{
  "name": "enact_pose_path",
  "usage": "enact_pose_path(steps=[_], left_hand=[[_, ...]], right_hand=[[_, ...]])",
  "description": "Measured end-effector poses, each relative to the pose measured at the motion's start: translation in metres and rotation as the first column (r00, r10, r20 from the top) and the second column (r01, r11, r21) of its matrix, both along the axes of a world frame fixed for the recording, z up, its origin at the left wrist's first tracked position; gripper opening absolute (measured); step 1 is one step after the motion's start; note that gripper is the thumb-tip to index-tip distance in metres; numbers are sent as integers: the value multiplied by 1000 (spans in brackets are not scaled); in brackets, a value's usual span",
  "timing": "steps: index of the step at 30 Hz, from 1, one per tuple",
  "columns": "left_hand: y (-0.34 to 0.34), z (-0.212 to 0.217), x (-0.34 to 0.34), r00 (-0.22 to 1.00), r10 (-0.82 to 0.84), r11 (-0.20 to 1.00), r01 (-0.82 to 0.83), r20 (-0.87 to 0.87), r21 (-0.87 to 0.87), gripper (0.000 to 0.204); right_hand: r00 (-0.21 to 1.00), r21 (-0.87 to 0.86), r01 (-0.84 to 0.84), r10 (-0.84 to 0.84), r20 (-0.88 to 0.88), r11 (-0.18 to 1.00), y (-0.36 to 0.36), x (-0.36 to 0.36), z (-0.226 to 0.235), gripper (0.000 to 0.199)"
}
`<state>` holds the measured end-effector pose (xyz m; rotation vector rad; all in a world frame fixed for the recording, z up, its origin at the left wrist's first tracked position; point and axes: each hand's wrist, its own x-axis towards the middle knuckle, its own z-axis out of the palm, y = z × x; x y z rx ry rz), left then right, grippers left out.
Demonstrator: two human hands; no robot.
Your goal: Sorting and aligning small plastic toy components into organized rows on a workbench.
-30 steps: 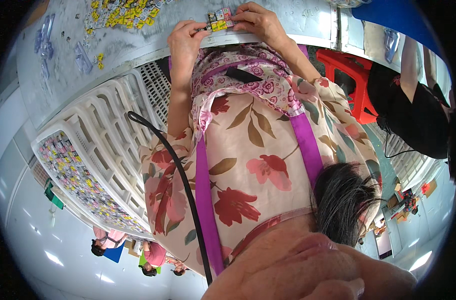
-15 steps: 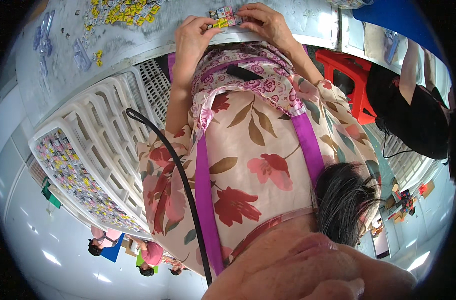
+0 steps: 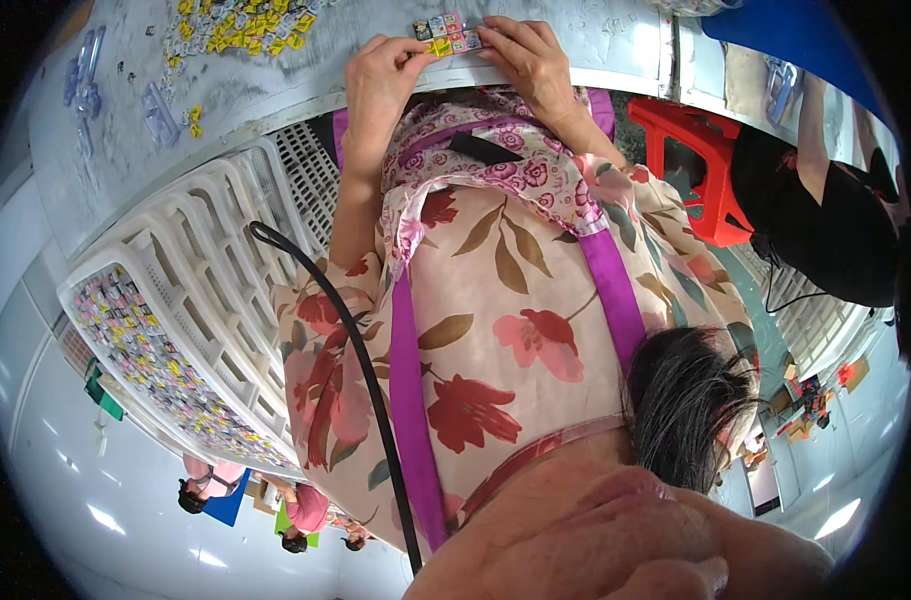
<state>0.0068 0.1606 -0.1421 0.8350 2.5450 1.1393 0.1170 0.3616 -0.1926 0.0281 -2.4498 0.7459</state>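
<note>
Your left hand (image 3: 381, 85) and right hand (image 3: 526, 60) each pinch, fingers closed, the tile strip (image 3: 446, 33) on the worktop (image 3: 276, 90).

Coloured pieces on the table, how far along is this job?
Done: only a short row of coloured pieces is lined up near the table edge. In hand: the left hand and right hand pinch that row from either end. Left: a loose pile of yellow pieces and a white crate full of mixed pieces, so most probably remains.
</note>
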Motion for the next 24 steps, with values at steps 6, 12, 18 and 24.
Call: enact_pose_path(steps=[6, 12, 18, 24], left_hand=[[13, 1, 3, 807, -67, 995, 98, -587, 21, 66], [26, -23, 6, 897, -316, 933, 236, -308, -271, 85], [20, -9, -5, 882, -246, 967, 194, -402, -164, 76], [15, -43, -11, 883, -263, 954, 299, -389, 31, 76]], right_hand=[[999, 168, -19, 11, 47, 986, -2, 12, 12, 47], [994, 347, -4, -33, 101, 938, -4, 4, 41, 43], [999, -34, -12, 13, 39, 999, 1, -5, 16, 48], [972, -343, 199, -139, 191, 918, -1, 3, -1, 45]])
